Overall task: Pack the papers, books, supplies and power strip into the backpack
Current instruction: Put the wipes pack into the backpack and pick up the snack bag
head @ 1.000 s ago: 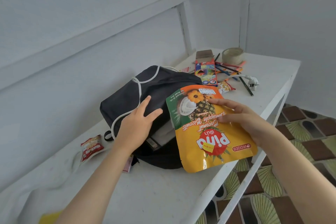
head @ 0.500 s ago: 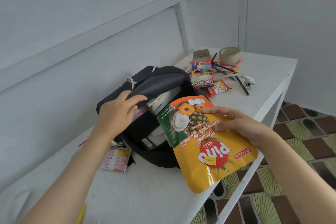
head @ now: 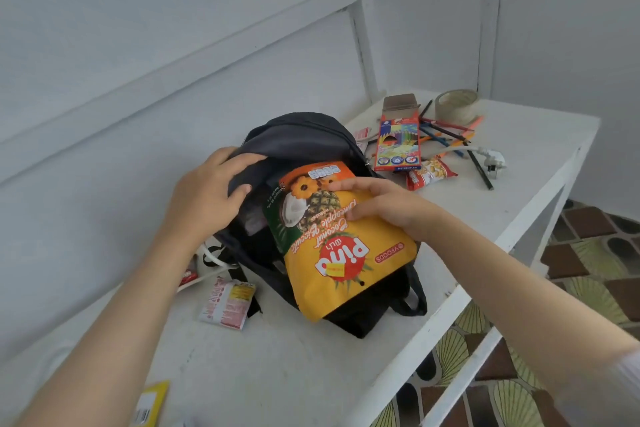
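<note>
Bright, even, diffuse light with a cool bluish cast on the white walls [head: 138, 45]. Soft, faint shadows only, darkest under the backpack [head: 301, 135] and below the table [head: 294, 374] edge. Mild sheen on the biscuit pouch [head: 346, 295]. Sharp at centre, print legible; slightly soft and bowed toward the corners, wide-angle.

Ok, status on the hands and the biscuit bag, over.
Left hand grips backpack flap, mouth open. Right hand holds biscuit bag, top end at the opening. Nothing visibly in the way.
</note>
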A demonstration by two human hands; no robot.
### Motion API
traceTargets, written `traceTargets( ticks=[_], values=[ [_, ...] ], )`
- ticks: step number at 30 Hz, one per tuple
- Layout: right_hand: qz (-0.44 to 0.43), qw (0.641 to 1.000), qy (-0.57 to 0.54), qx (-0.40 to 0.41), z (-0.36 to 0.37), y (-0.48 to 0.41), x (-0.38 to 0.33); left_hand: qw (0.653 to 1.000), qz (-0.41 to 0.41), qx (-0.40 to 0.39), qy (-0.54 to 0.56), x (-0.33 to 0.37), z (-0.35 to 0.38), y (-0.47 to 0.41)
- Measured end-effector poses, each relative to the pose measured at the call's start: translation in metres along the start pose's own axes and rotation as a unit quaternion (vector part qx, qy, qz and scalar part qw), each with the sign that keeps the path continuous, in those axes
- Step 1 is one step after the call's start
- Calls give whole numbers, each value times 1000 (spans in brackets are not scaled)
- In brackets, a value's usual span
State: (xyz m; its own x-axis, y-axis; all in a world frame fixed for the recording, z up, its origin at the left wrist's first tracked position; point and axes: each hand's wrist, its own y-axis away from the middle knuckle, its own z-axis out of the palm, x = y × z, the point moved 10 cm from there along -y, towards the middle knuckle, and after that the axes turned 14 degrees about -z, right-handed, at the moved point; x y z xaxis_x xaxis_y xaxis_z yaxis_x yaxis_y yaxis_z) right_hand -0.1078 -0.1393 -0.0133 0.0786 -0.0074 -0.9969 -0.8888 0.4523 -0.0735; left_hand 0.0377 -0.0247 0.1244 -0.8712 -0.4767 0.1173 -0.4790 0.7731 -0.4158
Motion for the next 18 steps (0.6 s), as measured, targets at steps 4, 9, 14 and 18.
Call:
traceTargets(
  ticks=[4,9,14,18],
  values=[
    [9,1000,9,-24,11,-36,0,1000,-9,-10,1,-1,1,-1],
    [16,998,13,-62,26,-68,-3,999,-28,-14,-4,-2,2,-2],
    [28,997,6,-70,32,-74,1,999,-43,-12,-11,-3,3,-4],
    [7,998,-56,-28,26,-53,5,999,-50,-11,-11,-5,3,-4]
  ],
)
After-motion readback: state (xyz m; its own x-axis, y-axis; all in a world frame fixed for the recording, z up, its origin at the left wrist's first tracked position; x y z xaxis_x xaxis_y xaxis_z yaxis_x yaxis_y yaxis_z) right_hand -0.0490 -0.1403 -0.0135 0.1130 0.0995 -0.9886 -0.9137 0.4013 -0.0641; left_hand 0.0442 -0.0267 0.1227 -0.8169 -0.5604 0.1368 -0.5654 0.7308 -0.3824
